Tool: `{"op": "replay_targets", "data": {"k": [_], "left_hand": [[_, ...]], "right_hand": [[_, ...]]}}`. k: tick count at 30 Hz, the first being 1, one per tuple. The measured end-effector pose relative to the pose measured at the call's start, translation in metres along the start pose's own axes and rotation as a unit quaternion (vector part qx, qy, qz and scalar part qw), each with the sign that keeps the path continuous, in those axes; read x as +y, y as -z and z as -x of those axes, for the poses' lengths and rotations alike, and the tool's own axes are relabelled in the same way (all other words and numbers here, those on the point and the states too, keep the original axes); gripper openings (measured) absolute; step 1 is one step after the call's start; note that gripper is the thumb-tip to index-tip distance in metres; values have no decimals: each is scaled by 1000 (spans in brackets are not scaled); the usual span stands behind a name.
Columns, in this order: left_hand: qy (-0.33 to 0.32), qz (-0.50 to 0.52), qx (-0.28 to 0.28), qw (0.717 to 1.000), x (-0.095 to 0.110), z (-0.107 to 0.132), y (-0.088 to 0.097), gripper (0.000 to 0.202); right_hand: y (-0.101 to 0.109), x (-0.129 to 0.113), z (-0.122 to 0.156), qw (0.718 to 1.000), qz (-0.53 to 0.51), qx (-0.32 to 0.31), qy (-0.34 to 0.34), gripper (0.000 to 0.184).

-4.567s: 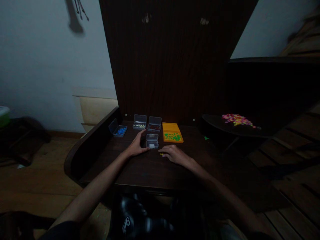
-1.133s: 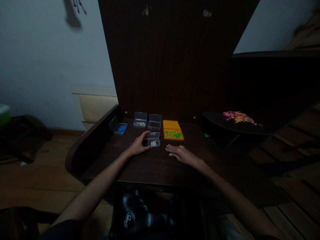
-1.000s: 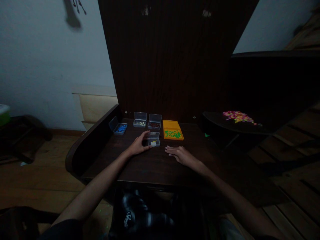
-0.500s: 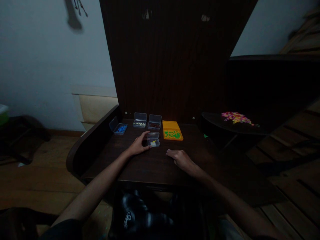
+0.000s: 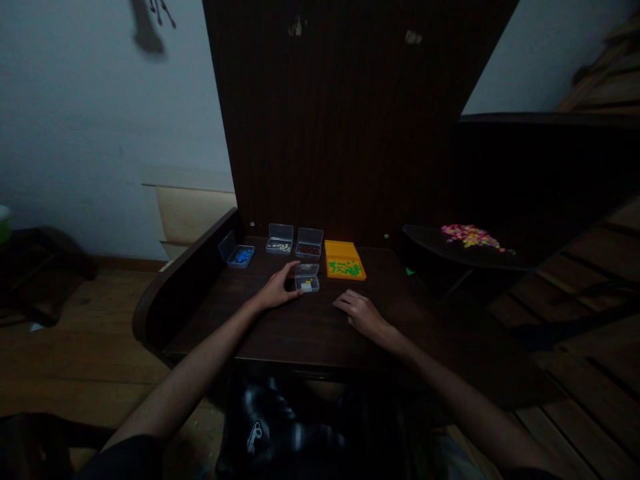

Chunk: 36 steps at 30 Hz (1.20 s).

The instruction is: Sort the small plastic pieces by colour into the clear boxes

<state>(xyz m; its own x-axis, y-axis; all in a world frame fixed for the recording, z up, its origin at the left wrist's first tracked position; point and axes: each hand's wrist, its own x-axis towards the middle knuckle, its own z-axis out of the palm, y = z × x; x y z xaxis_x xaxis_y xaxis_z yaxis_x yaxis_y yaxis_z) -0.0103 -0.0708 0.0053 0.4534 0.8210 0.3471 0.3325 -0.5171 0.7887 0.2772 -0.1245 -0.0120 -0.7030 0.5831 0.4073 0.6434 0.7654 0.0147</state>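
Note:
My left hand (image 5: 278, 288) rests on the desk with thumb and fingers at the left side of a small clear plastic box (image 5: 314, 287), gripping it. The box stands with its lid raised and has a few yellow bits and a whitish piece inside. To its right, apart from it, my right hand (image 5: 361, 313) is low over the desk top with fingers bent and held together; whether anything is between the fingertips is hidden. Behind the right hand lies an open yellow case (image 5: 344, 251) with many small green pieces (image 5: 346, 268).
Along the back of the dark desk (image 5: 290, 333) stand open clear boxes with blue pieces (image 5: 243, 256), whitish pieces (image 5: 280, 247) and dark red pieces (image 5: 309, 250). A heap of pink and yellow pieces (image 5: 473, 236) lies on a side shelf (image 5: 425, 239) at the right.
My right hand has turned slightly, its fingers bending more and the knuckles rising. My left hand stays on the clear box. The view has shifted a little.

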Motion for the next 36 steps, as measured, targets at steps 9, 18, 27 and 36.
{"op": "replay_targets", "data": {"k": [9,18,27,36], "left_hand": [[-11,-7,-2,1000,1,0,0,78],[-22,-9,-1,1000,1,-1,0,78],[-23,-19,-4,1000,0,0,0,77],[-22,-3,-3,1000,-2,-1,-1,59]], "right_hand": [[-2,16,-16,990,-84,113,-17,35],[-6,8,-76,983,-130,131,0,35],[-22,8,-98,981,-174,90,16,37],[4,9,-81,970,-171,168,-50,29]]}}
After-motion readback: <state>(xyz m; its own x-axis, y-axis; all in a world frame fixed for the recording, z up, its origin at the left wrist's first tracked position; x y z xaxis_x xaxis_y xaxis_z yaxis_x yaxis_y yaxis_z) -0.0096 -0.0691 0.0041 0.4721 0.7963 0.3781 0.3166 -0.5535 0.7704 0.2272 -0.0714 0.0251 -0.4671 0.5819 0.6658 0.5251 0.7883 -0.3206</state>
